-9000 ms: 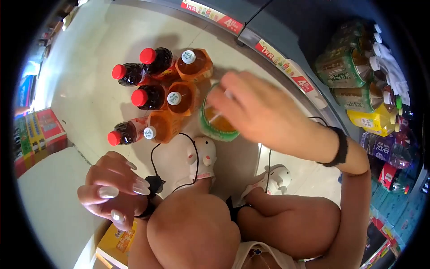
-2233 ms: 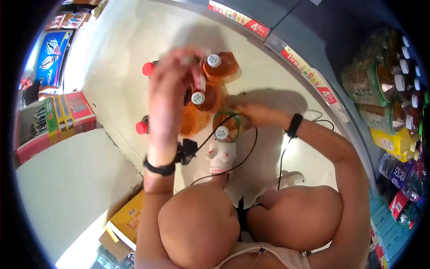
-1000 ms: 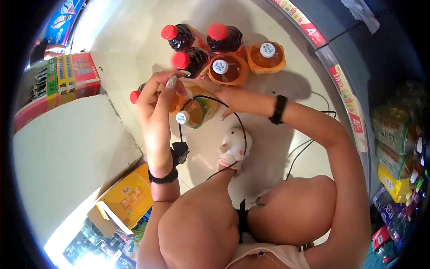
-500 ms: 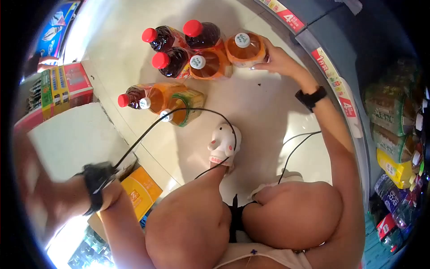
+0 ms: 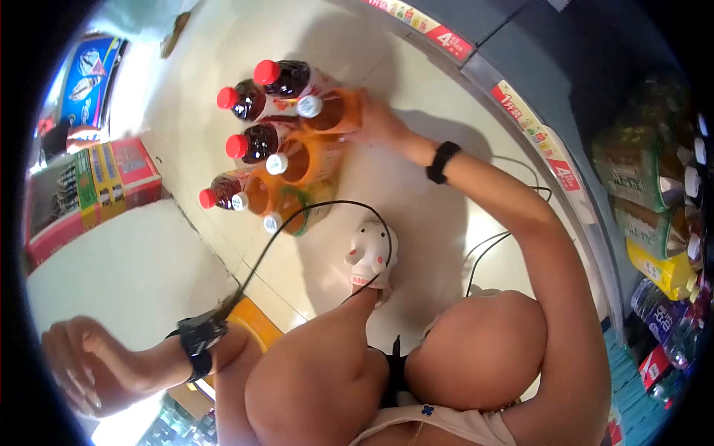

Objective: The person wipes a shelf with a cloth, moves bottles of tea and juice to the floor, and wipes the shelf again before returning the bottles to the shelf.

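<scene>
Several drink bottles stand grouped on the tiled floor. Those with red caps, such as the dark bottle (image 5: 290, 79), hold dark liquid; those with white caps hold orange-brown liquid. My right hand (image 5: 378, 123) is wrapped round the side of an orange bottle (image 5: 338, 111) at the group's right edge; its fingertips are partly hidden and blurred. At the near end a green-labelled bottle (image 5: 316, 212) stands beside another orange bottle (image 5: 259, 195). My left hand (image 5: 85, 364) is raised at the lower left, holding nothing, its fingers loosely curled and apart.
Shelves with price strips (image 5: 532, 134) run along the right, with bottles (image 5: 639, 171) beyond them. At left, a red and yellow carton (image 5: 123, 178) sits by a white surface (image 5: 134, 245). A black cable (image 5: 327, 202) loops over my slippered foot (image 5: 372, 253). Someone's foot (image 5: 175, 36) shows at the top left.
My right hand and the orange bottle have moved left, against the other bottles. The bottle groups now stand together. My left hand has come into clearer view, and a foot has appeared at the top left.
</scene>
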### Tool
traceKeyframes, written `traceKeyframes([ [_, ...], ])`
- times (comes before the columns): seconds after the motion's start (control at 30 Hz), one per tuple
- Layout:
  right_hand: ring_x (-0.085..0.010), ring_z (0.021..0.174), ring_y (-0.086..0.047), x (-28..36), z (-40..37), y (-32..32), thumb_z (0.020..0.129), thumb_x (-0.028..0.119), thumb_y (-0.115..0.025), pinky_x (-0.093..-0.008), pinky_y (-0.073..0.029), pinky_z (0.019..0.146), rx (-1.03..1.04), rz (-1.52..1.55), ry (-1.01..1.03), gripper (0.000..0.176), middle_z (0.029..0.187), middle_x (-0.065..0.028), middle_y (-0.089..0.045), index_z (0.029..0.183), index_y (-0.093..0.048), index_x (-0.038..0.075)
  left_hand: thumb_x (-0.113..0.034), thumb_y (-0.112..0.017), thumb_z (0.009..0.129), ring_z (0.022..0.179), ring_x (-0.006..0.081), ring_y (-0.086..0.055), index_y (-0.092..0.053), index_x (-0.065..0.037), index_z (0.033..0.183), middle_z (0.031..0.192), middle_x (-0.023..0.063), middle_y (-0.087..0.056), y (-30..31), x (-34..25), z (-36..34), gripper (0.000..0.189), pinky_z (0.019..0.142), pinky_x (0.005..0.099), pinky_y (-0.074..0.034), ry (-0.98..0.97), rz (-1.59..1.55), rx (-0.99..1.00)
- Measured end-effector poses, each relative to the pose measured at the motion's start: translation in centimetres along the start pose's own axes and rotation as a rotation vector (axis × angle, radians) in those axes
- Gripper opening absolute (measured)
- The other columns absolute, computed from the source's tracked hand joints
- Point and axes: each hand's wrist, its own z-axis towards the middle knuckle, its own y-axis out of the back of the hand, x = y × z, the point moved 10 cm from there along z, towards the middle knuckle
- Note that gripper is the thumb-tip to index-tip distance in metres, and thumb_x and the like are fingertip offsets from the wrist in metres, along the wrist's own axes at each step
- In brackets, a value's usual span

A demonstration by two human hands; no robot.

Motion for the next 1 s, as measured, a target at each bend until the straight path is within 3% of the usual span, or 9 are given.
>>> traceKeyframes([
  [0.07,-0.0423,0.107,-0.055,0.9,1.2,-1.8,0.065,0.030,-0.082,-0.0466,-0.044,0.091,0.088,0.137,-0.120,0.096,0.118,-0.0250,-0.054,0.138,-0.029,-0.001,-0.013,-0.044,0.090,0.064,0.0106,-0.049,-0.054,0.003,0.102,0.077,0.0031,-0.054,-0.8,-0.1,0.5,0.023,0.072,0.0235,-0.041,0.008,-0.040,0.004],
  [0.17,-0.0424,0.104,-0.056,4.2,2.4,-1.4,0.068,0.030,-0.080,-0.0453,-0.046,0.090,-0.020,0.180,0.157,0.100,0.117,-0.0283,-0.054,0.140,-0.020,-0.005,-0.015,-0.042,0.092,0.062,0.0089,-0.048,-0.053,0.002,0.103,0.076,0.0013,-0.053,-2.0,-0.8,1.7,0.023,0.073,0.0229,-0.040,0.027,-0.113,0.005],
  [0.27,-0.0419,0.102,-0.058,4.4,0.2,0.0,0.072,0.029,-0.076,-0.0452,-0.047,0.087,0.262,0.160,-0.074,0.098,0.112,-0.0293,-0.057,0.143,-0.017,-0.005,-0.017,-0.041,0.094,0.061,0.0072,-0.046,-0.052,0.001,0.104,0.075,-0.0005,-0.051,-3.0,0.3,3.5,0.024,0.074,0.0223,-0.039,0.129,-0.268,0.071],
  [0.3,-0.0401,0.097,-0.060,4.4,-1.2,0.9,0.075,0.028,-0.074,-0.0436,-0.048,0.085,0.298,0.113,-0.068,0.091,0.106,-0.0283,-0.059,0.141,-0.021,-0.005,-0.021,-0.039,0.096,0.094,0.0152,-0.045,-0.044,0.005,0.120,0.106,0.0113,-0.048,-3.8,1.1,4.5,0.035,0.091,0.0298,-0.036,0.169,-0.337,0.246],
  [0.37,-0.0358,0.088,-0.062,4.5,-4.3,3.5,0.079,0.026,-0.071,-0.0403,-0.050,0.078,0.394,0.080,-0.088,0.075,0.094,-0.0249,-0.063,0.135,-0.032,-0.004,-0.024,-0.036,0.098,0.124,0.0234,-0.046,-0.036,0.009,0.135,0.135,0.0224,-0.045,-7.4,3.3,7.2,0.050,0.106,0.0366,-0.036,0.237,-0.420,0.531],
  [0.47,-0.0305,0.079,-0.064,5.1,-9.3,8.3,0.081,0.025,-0.069,-0.0367,-0.050,0.071,0.442,0.103,-0.164,0.055,0.086,-0.0193,-0.064,0.124,-0.048,-0.001,-0.018,-0.041,0.095,0.106,0.0200,-0.056,-0.048,0.006,0.126,0.119,0.0167,-0.057,-14.7,8.3,9.4,0.040,0.093,0.0315,-0.043,0.276,-0.062,0.495],
  [0.6,-0.0283,0.074,-0.064,8.0,-13.3,15.5,0.082,0.025,-0.068,-0.0358,-0.050,0.068,0.438,0.022,-0.113,0.043,0.086,-0.0155,-0.065,0.117,-0.057,0.002,-0.016,-0.046,0.093,0.090,0.0146,-0.061,-0.058,0.002,0.114,0.100,0.0093,-0.065,-23.1,16.0,8.8,0.029,0.080,0.0269,-0.049,0.240,0.681,1.091],
  [0.73,-0.0277,0.074,-0.065,12.5,-11.1,23.8,0.082,0.024,-0.067,-0.0353,-0.051,0.068,0.297,-0.073,-0.130,0.041,0.087,-0.0147,-0.066,0.116,-0.059,0.003,-0.018,-0.053,0.089,0.076,0.0124,-0.063,-0.061,0.003,0.105,0.086,0.0060,-0.065,-24.9,20.4,11.4,0.027,0.067,0.0258,-0.052,0.215,0.945,1.154],
  [1.0,-0.0378,0.087,-0.063,12.1,-1.7,32.9,0.078,0.029,-0.066,-0.0458,-0.051,0.076,0.122,-0.560,-0.314,0.037,0.089,-0.0204,-0.066,0.101,-0.063,0.001,-0.012,-0.060,0.081,0.072,0.0139,-0.064,-0.062,0.002,0.110,0.094,0.0096,-0.068,-21.3,34.6,20.8,0.033,0.066,0.0257,-0.052,0.351,0.573,0.898],
])
